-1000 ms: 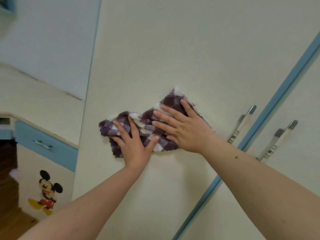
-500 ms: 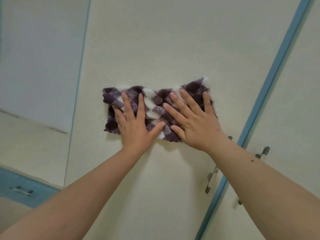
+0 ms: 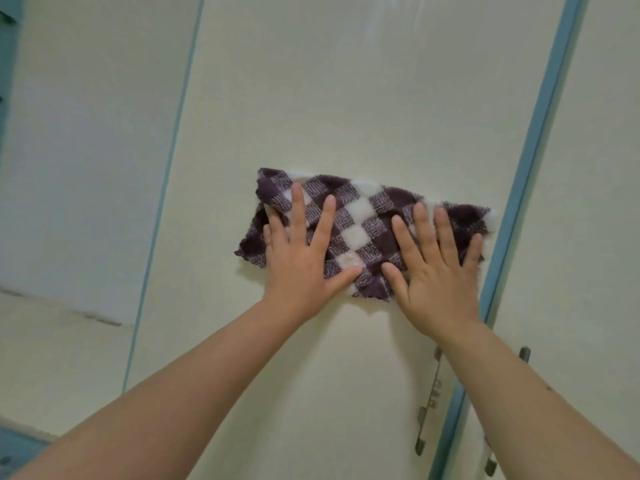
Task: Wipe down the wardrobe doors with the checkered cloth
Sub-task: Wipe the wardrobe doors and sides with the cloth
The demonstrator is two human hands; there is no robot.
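The checkered cloth [image 3: 363, 230] lies flat on the cream wardrobe door [image 3: 346, 98]. Its long way runs from side to side, and its right end is just beside the blue strip [image 3: 526, 168]. It sits under the fingers [image 3: 298, 209] and sticks out a bit above them. The left hand [image 3: 298, 261] presses the left half and the right hand [image 3: 436, 278] presses the right half. All fingers are straight and spread apart. Both arms reach up.

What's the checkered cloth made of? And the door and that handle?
Cloth: soft woven fabric, maybe terry or microfibre; its edges look fuzzy.
Door: probably cream painted or laminated board; smooth, with a faint sheen near the top.
Handle: seems to be metal; silvery and shiny.
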